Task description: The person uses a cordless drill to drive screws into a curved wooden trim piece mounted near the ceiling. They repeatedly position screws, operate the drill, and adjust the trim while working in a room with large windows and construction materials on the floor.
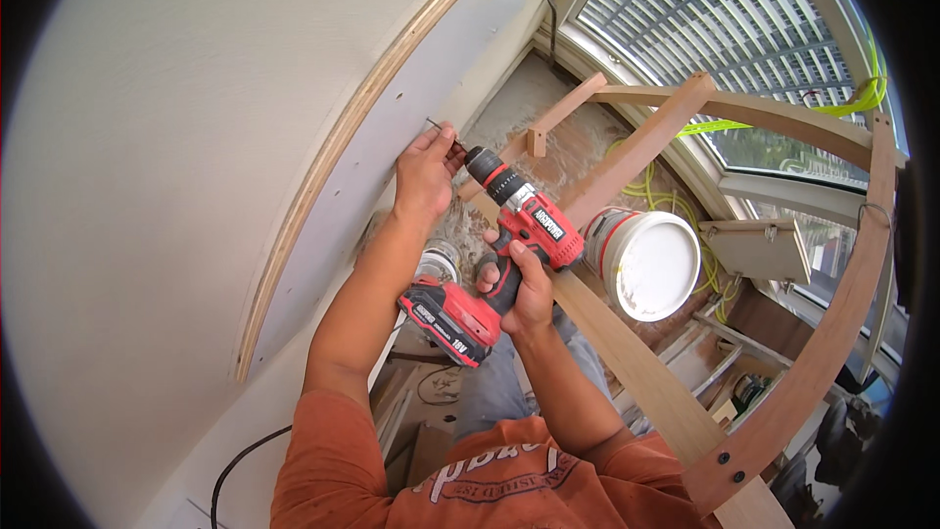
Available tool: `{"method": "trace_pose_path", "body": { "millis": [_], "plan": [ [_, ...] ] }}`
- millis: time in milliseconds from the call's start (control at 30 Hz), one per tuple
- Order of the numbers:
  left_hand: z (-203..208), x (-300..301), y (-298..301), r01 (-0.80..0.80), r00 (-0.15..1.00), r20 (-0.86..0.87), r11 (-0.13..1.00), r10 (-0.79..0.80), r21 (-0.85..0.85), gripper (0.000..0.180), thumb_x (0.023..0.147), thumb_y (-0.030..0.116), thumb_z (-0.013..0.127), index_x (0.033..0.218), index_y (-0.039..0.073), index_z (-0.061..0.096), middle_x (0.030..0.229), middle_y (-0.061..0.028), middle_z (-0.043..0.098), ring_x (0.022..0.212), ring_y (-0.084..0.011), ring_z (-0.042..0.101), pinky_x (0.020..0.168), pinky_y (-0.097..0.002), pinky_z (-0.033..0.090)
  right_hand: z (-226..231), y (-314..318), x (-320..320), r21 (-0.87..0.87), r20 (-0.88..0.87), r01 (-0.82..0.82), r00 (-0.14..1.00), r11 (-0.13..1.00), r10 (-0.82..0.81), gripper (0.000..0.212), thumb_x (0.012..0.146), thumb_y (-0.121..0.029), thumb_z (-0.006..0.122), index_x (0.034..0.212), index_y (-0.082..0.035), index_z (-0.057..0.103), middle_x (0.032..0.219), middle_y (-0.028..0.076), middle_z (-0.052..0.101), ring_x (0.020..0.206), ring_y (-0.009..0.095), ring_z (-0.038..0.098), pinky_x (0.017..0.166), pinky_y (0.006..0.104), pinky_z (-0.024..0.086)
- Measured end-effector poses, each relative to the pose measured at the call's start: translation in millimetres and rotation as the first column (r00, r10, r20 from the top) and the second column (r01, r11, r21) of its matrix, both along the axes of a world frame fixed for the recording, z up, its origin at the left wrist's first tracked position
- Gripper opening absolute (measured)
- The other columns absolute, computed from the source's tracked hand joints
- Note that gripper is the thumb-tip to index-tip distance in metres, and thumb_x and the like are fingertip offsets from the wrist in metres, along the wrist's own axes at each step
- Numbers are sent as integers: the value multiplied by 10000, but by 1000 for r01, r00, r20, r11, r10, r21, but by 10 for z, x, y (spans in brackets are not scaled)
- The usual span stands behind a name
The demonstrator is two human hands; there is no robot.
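Gripping red cordless drill [509,235] in right hand [524,286]; left hand [426,174] steadying screw [438,125].

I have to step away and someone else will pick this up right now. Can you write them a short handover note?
Right hand: gripping the red cordless drill, aimed at the wall.
Left hand: steadying a screw at the bit tip, against the grey panel.
Done: other fasteners already sit along the panel.
Left: this screw is not yet driven in.
Nearby: white bucket on the wooden frame.
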State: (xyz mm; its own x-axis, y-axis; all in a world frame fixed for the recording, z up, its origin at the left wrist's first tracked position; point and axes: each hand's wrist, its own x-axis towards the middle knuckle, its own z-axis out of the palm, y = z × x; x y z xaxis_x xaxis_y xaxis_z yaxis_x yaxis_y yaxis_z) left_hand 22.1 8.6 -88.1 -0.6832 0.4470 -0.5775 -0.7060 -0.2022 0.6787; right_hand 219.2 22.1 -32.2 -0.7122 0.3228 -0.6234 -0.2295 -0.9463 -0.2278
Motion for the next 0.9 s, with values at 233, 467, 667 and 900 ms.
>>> {"method": "trace_pose_path", "body": {
  "millis": [233,467,667,900],
  "plan": [
    [25,-22,35,60,998,-3,996,-60,58,210,944,124,591,1093,-24,601,932,-61,602,817,-166,574,758,-314,503,46,-11,-17,109,90,-7,996,994,-3,351,949,-272,523,1165,3,546,676,92,574,586,177,530,558,291,449],
    [26,-40,26,30,1000,-2,998,-30,49,220,940,107,579,1113,-28,579,913,-60,598,808,-166,578,752,-317,506,64,8,-21,156,174,-37,985,987,9,322,944,-258,528,1137,-2,556,670,90,576,548,178,539,542,313,471],
    [32,-22,17,49,998,-48,998,-47,48,205,938,99,579,1099,-27,574,901,-56,598,799,-163,577,741,-313,504,97,43,-3,101,92,-12,996,995,3,288,951,-198,528,1126,27,570,625,88,595,538,181,570,544,300,494],
    [48,-40,35,49,998,-44,998,-47,35,144,948,98,556,1041,-11,565,950,-96,631,851,-196,631,757,-322,521,11,30,0,77,68,-5,998,997,0,254,950,-211,532,1073,7,576,629,89,588,541,185,565,546,314,487]
  ]
}}
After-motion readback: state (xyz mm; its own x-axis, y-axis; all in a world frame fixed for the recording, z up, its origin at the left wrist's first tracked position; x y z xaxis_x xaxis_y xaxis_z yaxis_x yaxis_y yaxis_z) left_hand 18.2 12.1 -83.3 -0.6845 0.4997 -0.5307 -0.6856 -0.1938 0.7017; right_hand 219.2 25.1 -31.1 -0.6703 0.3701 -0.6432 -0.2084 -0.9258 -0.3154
